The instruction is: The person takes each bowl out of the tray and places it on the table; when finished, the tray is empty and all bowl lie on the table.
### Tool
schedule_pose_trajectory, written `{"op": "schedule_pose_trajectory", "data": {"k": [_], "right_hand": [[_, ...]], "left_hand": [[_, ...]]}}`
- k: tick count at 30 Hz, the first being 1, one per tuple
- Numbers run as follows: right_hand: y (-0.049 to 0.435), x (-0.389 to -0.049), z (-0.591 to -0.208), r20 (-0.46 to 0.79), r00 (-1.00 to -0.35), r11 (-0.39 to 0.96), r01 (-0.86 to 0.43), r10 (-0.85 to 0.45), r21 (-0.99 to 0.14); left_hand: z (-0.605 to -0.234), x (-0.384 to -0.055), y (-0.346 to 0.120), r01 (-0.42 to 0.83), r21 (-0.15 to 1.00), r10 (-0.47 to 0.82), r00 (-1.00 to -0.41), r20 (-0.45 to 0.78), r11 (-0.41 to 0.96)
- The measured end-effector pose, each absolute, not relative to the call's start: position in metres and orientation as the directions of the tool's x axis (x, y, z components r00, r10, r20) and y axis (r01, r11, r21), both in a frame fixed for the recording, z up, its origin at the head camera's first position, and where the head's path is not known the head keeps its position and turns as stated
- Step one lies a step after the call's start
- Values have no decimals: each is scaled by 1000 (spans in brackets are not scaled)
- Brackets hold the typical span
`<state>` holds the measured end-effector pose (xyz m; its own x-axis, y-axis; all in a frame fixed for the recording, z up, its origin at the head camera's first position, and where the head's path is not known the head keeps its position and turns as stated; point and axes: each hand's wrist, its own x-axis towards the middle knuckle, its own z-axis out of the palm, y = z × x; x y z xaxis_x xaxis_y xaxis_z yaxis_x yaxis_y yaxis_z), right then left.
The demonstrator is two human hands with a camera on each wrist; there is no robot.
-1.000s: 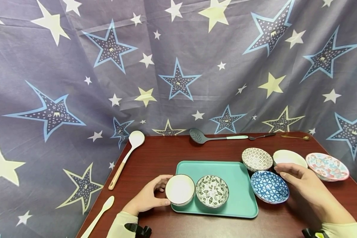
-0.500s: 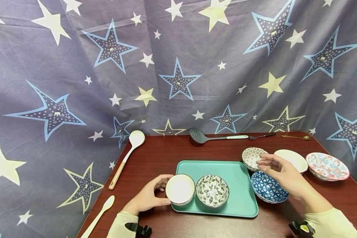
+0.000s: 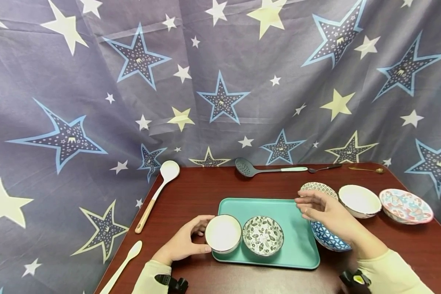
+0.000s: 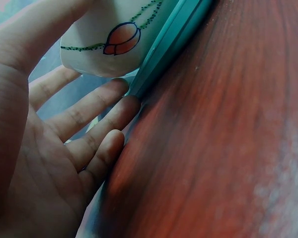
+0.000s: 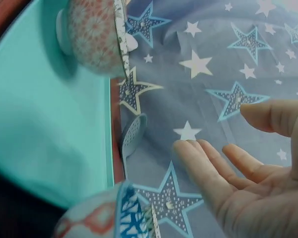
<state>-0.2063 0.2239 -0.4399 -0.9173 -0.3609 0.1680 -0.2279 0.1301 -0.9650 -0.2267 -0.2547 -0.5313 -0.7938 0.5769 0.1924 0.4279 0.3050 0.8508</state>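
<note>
My left hand [image 3: 186,241] holds the side of a cream bowl [image 3: 223,234] between thumb and fingers at the tray's left edge. In the left wrist view that bowl shows a painted orange flower bud [image 4: 122,38] on its outer wall. Beside it on the teal tray [image 3: 294,257] sits a leaf-patterned bowl [image 3: 263,236]. My right hand [image 3: 328,215] hovers with spread fingers over the tray's right edge, holding nothing. It partly hides a blue triangle-patterned bowl [image 3: 328,237] and a brown-patterned bowl [image 3: 320,188].
Farther right stand a white bowl [image 3: 359,200] and a pink floral bowl [image 3: 406,206]. A slotted spoon [image 3: 245,168], a small dark spoon [image 3: 325,168] and a gold spoon [image 3: 367,169] line the back. On the left lie a white ladle [image 3: 169,171] and a cream spoon [image 3: 123,265].
My right hand has moved left, from beside the white bowl, past the blue bowl to the tray's right edge. The left hand and the bowls stay in place.
</note>
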Motion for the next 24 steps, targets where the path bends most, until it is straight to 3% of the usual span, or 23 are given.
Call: {"op": "schedule_pose_trajectory", "data": {"k": [7,14,24], "right_hand": [[203,-207,-445,117,-907,188,-207,-405,-960],[180,-205,-459,64,-887,161,-153,-458,-975],[161,-200,-468,-31,-889,203,-70,-457,-977]], "left_hand": [[-529,-225,-254,429,848,574,-796,193,310],[-531,-226,-255,412,851,569,-804,172,325],[-530,-226,-254,407,854,566,-807,171,323]]}}
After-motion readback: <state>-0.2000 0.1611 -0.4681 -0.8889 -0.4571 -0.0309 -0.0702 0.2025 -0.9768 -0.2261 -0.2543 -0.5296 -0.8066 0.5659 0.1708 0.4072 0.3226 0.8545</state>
